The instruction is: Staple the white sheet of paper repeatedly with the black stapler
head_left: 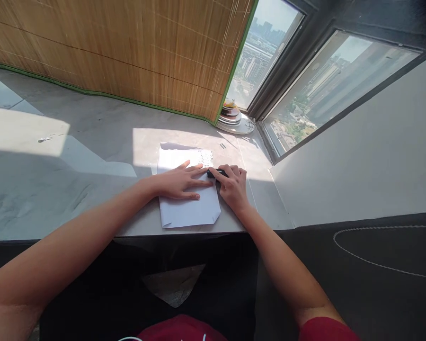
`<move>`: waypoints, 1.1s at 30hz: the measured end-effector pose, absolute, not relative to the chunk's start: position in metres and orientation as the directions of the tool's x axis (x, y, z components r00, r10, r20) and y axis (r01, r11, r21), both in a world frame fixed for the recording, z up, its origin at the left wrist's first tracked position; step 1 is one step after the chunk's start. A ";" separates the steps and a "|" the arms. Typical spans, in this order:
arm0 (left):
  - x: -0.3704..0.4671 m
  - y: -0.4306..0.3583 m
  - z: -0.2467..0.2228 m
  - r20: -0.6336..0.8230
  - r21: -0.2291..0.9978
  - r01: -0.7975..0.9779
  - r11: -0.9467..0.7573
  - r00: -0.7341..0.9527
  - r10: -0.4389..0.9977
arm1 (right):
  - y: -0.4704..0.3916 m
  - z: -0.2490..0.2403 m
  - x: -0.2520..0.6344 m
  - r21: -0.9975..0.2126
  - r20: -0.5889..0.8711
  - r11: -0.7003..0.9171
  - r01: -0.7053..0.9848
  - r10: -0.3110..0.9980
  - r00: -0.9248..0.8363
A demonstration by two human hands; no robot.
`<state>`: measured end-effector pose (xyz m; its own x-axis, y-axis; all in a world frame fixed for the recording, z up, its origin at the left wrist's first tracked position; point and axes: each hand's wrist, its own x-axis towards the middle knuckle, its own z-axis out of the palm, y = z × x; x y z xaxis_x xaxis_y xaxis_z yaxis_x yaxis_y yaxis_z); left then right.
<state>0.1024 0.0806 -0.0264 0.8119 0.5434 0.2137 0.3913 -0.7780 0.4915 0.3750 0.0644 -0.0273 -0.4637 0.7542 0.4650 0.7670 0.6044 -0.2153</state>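
Observation:
A stack of white paper (pixel 190 213) with folded corners lies near the front edge of the counter, some dark print showing at its top right. My left hand (pixel 179 182) rests flat on it with the fingers spread, pointing right. At the paper's right edge my right hand (pixel 232 184) is closed around a small black stapler (pixel 216 173), thumb on top. The stapler's front end meets the paper beside my left fingertips. Most of its body is hidden under my right fingers. Two short grey strips (pixel 222 145), like staples, lie beyond the paper.
A bamboo blind (pixel 128 52) with a green border stands along the back of the marbled counter (pixel 92 118). Stacked plates (pixel 230 116) sit in the window corner. A white wall (pixel 358 142) closes the right side. Small white scraps (pixel 44 139) lie far left.

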 end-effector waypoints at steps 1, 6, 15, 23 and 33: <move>0.102 0.081 -0.026 0.194 0.481 0.400 -0.780 0.819 0.540 | 0.066 -0.029 0.376 -0.239 0.477 0.598 0.765 0.758 -0.444; 0.100 0.081 -0.028 0.137 0.443 0.457 -0.771 0.816 0.562 | 0.076 -0.038 0.391 -0.417 0.585 0.451 0.789 0.798 -0.147; 0.100 0.083 -0.019 0.268 0.517 0.401 -0.757 0.763 0.588 | 0.082 -0.036 0.397 -0.424 0.611 0.389 0.818 0.789 -0.058; 0.052 0.101 0.005 0.339 0.909 -0.258 -0.327 0.004 0.941 | 0.039 -0.006 0.306 -0.468 0.554 0.507 0.724 0.807 -0.206; 0.027 0.101 0.007 0.152 0.720 -0.676 -0.157 -0.067 0.986 | 0.031 -0.018 0.292 -0.515 0.395 0.427 0.743 0.888 -0.236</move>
